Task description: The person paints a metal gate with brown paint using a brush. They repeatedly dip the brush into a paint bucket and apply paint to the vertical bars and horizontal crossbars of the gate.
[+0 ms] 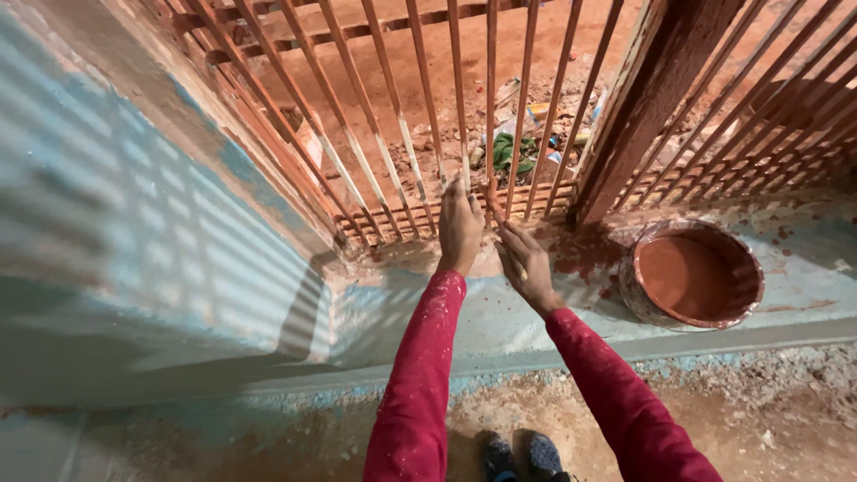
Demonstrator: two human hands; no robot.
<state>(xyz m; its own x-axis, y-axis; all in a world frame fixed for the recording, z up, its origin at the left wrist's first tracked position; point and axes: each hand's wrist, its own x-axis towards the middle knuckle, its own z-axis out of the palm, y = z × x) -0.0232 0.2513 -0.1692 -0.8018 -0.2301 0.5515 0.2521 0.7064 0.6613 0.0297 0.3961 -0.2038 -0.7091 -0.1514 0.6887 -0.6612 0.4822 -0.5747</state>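
Note:
A railing of thin vertical bars (428, 116), coated in reddish-brown paint, stands on a pale blue ledge (500, 312). My left hand (459, 228) reaches to the foot of the railing, fingers against a bar near the bottom rail. My right hand (525, 261) is just to its right and grips a small paintbrush (493, 201), whose tip touches the base of a bar. Both arms wear red sleeves speckled with paint. A round bowl of reddish-brown paint (692, 272) sits on the ledge to the right of my right hand.
A thick painted post (647, 98) rises between the bowl and my hands. A blue wall (107, 223) closes the left side. Litter (522, 147) lies on the dirt beyond the bars. My shoes (522, 455) stand on gritty ground below the ledge.

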